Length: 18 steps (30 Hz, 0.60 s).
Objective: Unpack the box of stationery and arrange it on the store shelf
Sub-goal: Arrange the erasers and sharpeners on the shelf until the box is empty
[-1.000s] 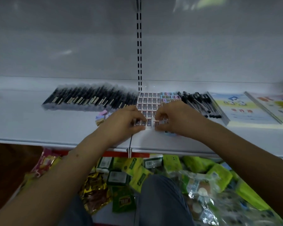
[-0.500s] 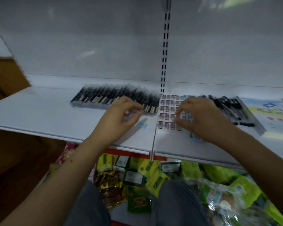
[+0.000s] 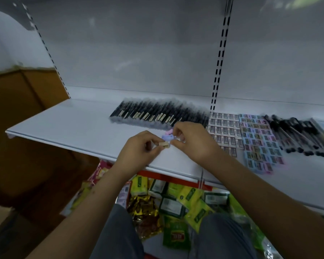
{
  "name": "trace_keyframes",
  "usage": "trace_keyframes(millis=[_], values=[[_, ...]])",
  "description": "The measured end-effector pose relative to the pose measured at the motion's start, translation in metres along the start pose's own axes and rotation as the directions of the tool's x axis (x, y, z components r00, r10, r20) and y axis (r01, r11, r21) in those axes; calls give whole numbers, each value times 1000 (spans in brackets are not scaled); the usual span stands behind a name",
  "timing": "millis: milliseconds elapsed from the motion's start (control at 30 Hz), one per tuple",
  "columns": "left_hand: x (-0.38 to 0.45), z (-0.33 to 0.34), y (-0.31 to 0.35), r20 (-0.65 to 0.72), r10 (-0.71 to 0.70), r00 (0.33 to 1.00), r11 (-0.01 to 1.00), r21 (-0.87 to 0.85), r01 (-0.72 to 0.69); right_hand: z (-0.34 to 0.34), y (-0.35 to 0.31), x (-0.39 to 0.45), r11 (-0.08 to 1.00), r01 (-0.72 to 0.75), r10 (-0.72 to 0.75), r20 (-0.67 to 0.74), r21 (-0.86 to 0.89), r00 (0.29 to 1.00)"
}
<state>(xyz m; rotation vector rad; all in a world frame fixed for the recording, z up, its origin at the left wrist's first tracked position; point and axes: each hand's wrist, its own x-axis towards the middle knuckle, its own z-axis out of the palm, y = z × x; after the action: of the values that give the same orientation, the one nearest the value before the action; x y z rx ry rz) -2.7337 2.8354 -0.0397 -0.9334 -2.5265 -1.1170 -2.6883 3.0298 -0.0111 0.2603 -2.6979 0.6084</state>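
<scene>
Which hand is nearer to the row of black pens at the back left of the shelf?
Right. The right hand lies just below the black pens, nearly touching; the left hand is further toward the shelf's front edge.

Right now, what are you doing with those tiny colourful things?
A person is stocking a white store shelf with stationery. Both hands are over the shelf's front part: the left hand pinches a small beige eraser, and the right hand pinches small pastel erasers, purple and pink. Behind them lies a row of black pens, and to the right are neat rows of little eraser packs.
</scene>
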Motion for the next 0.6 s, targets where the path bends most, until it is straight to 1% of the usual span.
trace_keyframes(millis=[100, 167, 233, 267, 367, 400, 467, 533, 600], values=[[0, -5, 4, -29, -38, 999, 995, -95, 36, 3, -3, 7, 994, -7, 4, 23, 113, 1000], [-1, -10, 5, -49, -28, 998, 992, -120, 22, 2, -4, 9, 992, 16, -22, 41, 129, 999], [-1, -17, 4, -50, 7, 999, 997, -81, -12, -2, -5, 9, 992, 59, -65, 47, 115, 997], [-1, -20, 3, -41, 23, 999, 998, -53, -25, -4, -5, 8, 989, 61, -69, 52, 138, 996], [1, -27, 2, -21, 64, 998, 996, 67, -62, -9, -4, 3, 965, -10, -6, 61, 263, 998], [1, -29, 2, -12, 75, 997, 991, 109, -73, -10, -3, 1, 965, -16, 1, 57, 261, 998], [0, -30, 3, 12, 92, 996, 982, 163, -93, -10, 0, -2, 987, 26, -35, 54, 158, 998], [-3, -30, 2, 18, 87, 996, 982, 168, -89, -9, 0, -6, 996, 82, -84, 72, 29, 994], [-5, -31, 1, 4, 56, 998, 987, 148, -56, -7, 0, -8, 996, 89, -90, 91, 22, 992]])
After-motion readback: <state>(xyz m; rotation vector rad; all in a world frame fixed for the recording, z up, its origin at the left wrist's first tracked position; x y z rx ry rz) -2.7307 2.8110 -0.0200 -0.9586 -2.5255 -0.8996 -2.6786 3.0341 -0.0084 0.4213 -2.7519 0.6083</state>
